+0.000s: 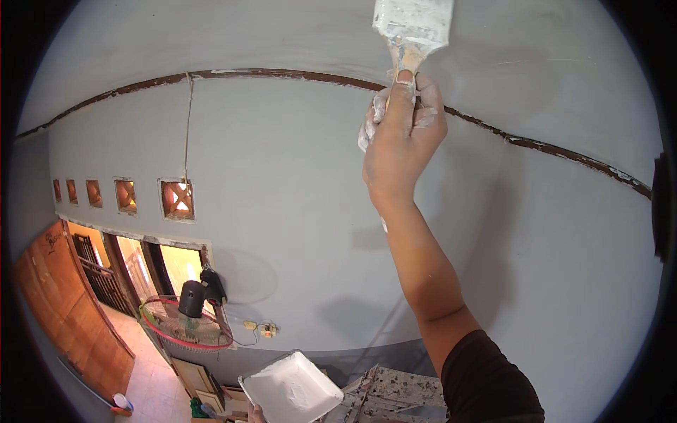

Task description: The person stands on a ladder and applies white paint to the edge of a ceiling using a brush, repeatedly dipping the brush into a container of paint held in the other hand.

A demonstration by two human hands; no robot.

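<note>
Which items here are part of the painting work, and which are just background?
In use:
- right hand gripping a paint-caked brush against the ceiling
- left hand, barely in view at the bottom edge, under a tray of white paint

Just about:
- wall fan
- wooden door
- paint-spattered boards

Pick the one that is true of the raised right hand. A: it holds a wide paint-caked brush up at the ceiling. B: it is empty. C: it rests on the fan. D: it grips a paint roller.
A: the right hand grips the handle of a wide, paint-caked brush held up against the ceiling.
</note>
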